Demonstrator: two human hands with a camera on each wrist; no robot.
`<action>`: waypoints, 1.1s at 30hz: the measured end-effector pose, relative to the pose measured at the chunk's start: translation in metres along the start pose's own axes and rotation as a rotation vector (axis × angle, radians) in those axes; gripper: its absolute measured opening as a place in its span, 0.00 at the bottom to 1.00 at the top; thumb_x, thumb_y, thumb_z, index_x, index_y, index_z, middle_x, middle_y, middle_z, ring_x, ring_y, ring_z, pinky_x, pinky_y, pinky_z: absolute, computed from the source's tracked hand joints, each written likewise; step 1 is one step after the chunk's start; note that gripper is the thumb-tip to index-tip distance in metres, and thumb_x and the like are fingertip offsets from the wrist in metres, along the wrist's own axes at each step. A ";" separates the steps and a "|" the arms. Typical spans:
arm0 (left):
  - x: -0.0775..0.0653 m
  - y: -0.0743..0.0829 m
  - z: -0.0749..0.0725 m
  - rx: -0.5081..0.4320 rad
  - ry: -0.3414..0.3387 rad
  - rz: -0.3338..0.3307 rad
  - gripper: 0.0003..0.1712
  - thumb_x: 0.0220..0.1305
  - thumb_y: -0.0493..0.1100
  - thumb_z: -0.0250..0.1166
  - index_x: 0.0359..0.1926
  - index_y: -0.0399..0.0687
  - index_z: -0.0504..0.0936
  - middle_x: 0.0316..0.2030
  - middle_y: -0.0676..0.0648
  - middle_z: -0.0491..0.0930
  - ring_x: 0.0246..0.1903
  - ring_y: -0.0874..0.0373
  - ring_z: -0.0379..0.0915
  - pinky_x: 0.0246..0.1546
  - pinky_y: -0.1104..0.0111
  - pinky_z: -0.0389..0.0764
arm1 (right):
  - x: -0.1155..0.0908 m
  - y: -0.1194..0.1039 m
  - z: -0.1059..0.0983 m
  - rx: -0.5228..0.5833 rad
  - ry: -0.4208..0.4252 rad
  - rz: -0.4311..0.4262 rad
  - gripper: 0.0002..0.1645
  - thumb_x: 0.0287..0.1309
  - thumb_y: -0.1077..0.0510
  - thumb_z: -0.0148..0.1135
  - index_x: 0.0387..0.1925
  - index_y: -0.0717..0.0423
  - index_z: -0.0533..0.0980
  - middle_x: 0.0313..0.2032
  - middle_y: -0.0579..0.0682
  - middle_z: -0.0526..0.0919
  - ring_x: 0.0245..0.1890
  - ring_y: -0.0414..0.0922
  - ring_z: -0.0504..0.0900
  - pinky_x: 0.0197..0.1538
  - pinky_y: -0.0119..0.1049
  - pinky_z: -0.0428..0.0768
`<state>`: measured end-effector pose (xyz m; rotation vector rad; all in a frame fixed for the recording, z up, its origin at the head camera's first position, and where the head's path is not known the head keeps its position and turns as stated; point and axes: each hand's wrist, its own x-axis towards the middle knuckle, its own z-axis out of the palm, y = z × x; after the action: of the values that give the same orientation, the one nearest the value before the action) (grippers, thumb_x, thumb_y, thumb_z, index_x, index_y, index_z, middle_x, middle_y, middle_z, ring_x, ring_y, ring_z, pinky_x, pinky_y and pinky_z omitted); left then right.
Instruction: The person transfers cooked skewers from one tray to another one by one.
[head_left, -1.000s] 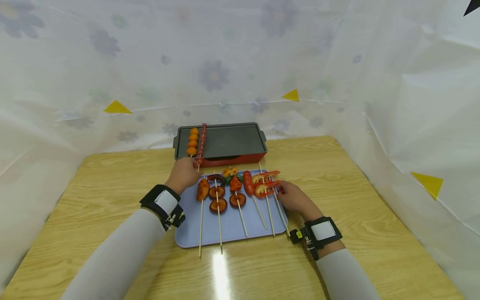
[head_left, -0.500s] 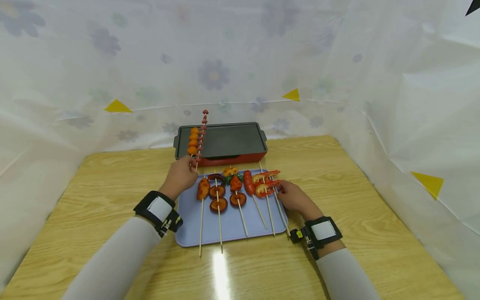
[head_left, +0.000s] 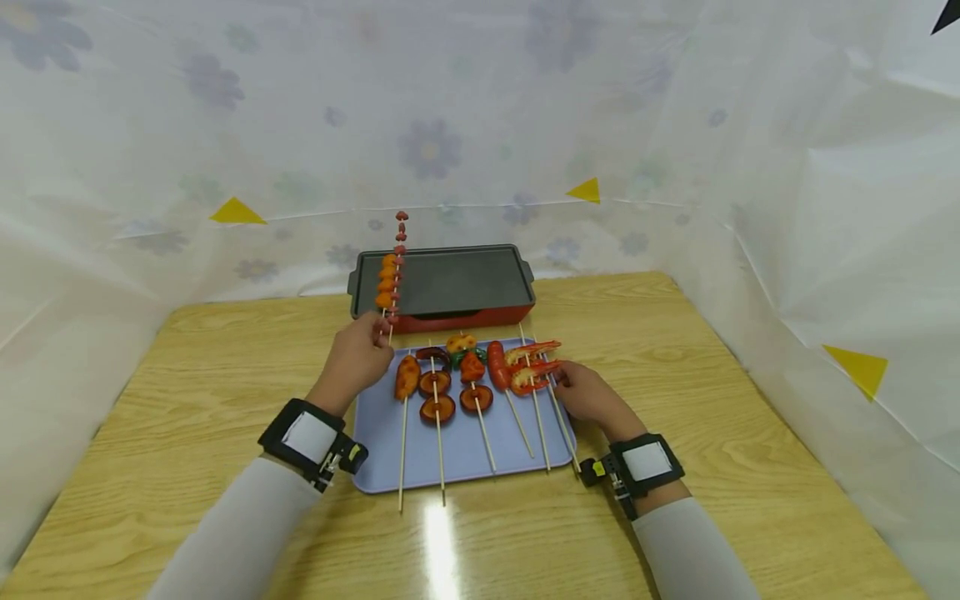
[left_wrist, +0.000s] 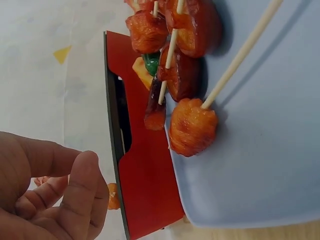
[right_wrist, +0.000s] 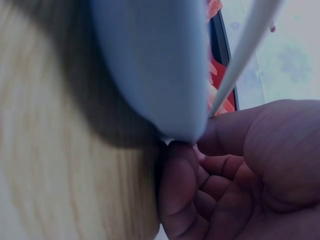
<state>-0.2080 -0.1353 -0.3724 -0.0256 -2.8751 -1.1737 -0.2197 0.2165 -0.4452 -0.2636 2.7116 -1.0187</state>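
Note:
My left hand (head_left: 354,358) pinches the stick of a skewer of small red pieces (head_left: 401,237) between thumb and fingers. The skewer points up and away, its tip rising past the back rim of a grill (head_left: 465,279) and its pieces overlapping a skewer of orange balls (head_left: 386,283) on the grill's left side. In the left wrist view, thumb and fingertip meet, and the fingers hide most of what they hold. My right hand (head_left: 592,396) grips the right edge of a light blue tray (head_left: 375,471), thumb above and fingers below in the right wrist view, close by the shrimp skewers (head_left: 529,379).
On the tray lie a chicken-like piece on a stick (head_left: 407,379), skewers with mushroom slices (head_left: 437,410) and a sausage skewer (head_left: 497,367), several sticks overhanging the front edge. The tray stands on a wooden table (head_left: 247,367), with the grill directly behind it and plastic sheeting (head_left: 465,108) around.
My left hand has raised the red-piece skewer so its tip stands above the grill, then shifted it slightly left toward the orange balls. The right hand and tray stay put.

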 end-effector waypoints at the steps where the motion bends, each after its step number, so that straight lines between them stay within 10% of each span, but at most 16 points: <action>1: -0.001 -0.001 0.000 -0.013 0.004 0.004 0.16 0.62 0.32 0.58 0.51 0.34 0.72 0.36 0.40 0.76 0.29 0.49 0.72 0.26 0.64 0.71 | 0.000 0.000 0.000 0.001 0.000 -0.001 0.04 0.66 0.65 0.50 0.33 0.60 0.67 0.24 0.51 0.66 0.22 0.45 0.68 0.25 0.37 0.66; 16: -0.022 -0.020 0.008 -0.135 0.069 -0.035 0.16 0.61 0.32 0.61 0.50 0.33 0.73 0.39 0.39 0.77 0.34 0.48 0.76 0.29 0.65 0.77 | 0.001 0.002 0.000 -0.042 0.017 -0.020 0.03 0.65 0.65 0.50 0.34 0.60 0.69 0.25 0.51 0.69 0.23 0.46 0.69 0.26 0.37 0.67; 33: -0.061 -0.017 0.010 -0.033 -0.021 -0.005 0.14 0.59 0.30 0.60 0.47 0.35 0.73 0.35 0.42 0.76 0.33 0.50 0.73 0.31 0.62 0.75 | 0.001 0.001 0.000 -0.028 0.013 -0.005 0.02 0.65 0.64 0.51 0.34 0.60 0.69 0.26 0.52 0.69 0.23 0.46 0.70 0.26 0.37 0.67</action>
<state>-0.1479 -0.1402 -0.3940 -0.0314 -2.8756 -1.2291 -0.2207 0.2176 -0.4460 -0.2701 2.7397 -0.9876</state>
